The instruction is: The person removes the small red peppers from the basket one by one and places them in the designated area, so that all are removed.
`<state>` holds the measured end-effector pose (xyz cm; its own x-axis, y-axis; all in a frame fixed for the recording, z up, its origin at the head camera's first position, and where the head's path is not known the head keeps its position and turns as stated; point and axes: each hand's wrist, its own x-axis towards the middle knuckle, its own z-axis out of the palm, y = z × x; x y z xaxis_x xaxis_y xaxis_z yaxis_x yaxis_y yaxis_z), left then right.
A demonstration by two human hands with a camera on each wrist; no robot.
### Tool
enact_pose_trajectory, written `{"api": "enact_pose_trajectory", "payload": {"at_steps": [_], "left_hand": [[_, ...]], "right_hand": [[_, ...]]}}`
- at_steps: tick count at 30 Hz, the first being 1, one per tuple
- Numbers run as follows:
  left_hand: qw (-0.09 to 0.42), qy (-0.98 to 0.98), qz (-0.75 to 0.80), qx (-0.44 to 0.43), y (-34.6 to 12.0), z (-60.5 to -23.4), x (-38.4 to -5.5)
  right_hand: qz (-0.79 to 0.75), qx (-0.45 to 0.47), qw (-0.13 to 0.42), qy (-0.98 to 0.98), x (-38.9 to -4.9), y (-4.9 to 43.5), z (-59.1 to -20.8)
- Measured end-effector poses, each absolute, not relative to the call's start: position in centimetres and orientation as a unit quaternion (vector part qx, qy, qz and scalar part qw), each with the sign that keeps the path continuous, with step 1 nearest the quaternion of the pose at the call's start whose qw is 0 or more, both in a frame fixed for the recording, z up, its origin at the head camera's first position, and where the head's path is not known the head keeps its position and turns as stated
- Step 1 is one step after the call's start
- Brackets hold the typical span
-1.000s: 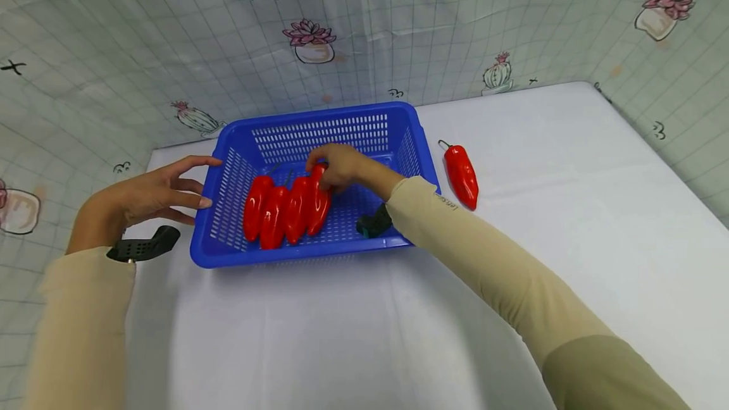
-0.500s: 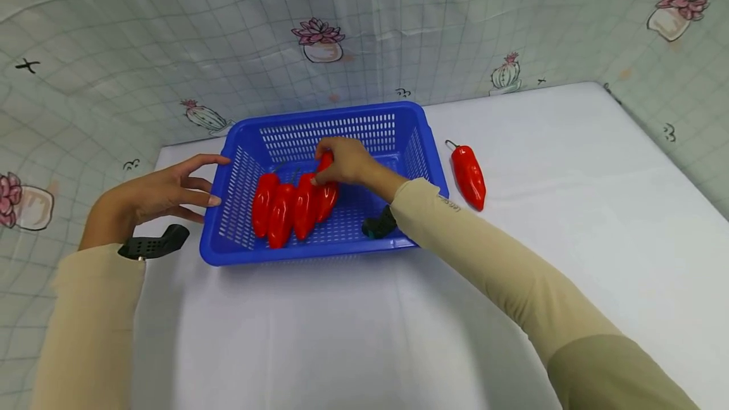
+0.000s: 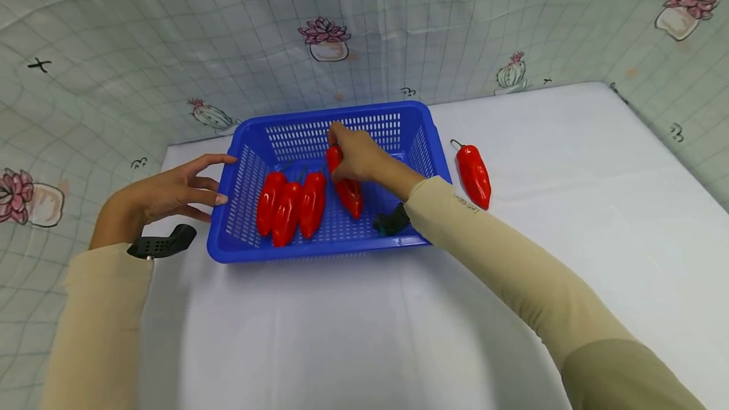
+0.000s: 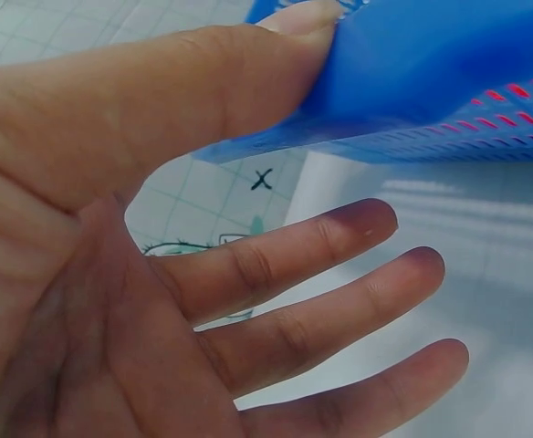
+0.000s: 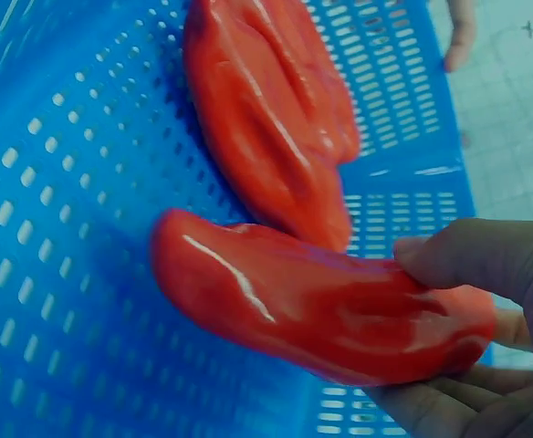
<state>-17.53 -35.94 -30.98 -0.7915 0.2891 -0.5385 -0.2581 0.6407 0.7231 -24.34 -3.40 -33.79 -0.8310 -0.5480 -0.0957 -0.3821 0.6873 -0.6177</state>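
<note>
My right hand (image 3: 360, 155) grips a glossy red pepper (image 3: 350, 195) near its stem end, inside the blue slotted basket (image 3: 319, 250). In the right wrist view the thumb lies on one side of this held pepper (image 5: 312, 306) and fingers on the other, its tip pointing away from the hand. Three more red peppers (image 3: 286, 214) lie side by side in the basket's left half. My left hand (image 3: 165, 192) is at the basket's left rim, fingers spread. Seen from the left wrist, the thumb (image 4: 239, 82) lies against the blue plastic and several straight fingers extend below it.
Another red pepper (image 3: 474, 176) with a curved stem lies on the white table (image 3: 342, 328), right of the basket. A grid-patterned cloth (image 3: 387, 37) printed with potted plants hangs behind and at the sides. A black wrist device (image 3: 162, 244) sits at my left sleeve.
My right hand has drawn the pepper rightward and back, away from the other three, leaving a gap. My left hand stays at the basket's rim. The whole view shifts slightly.
</note>
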Motion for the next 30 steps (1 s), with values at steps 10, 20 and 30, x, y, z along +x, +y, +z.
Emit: {"api": "enact_pose_trajectory", "payload": {"at_steps": [10,20,30], "left_hand": [[0.329,0.844,0.423,0.006,-35.9,-31.4,-17.9],[0.326,0.844,0.427,0.012,-36.7,-31.9,-17.5],[0.318,0.843,0.433,0.020,-36.4,-31.7,-17.2]], "right_hand": [[-0.346,-0.262,0.119,0.893,-24.5,0.4,-31.5],[-0.389,-0.241,0.068,0.887,-24.0,5.6,-28.1],[-0.374,-0.084,-0.026,0.923,-24.4,13.9,-26.9]]}}
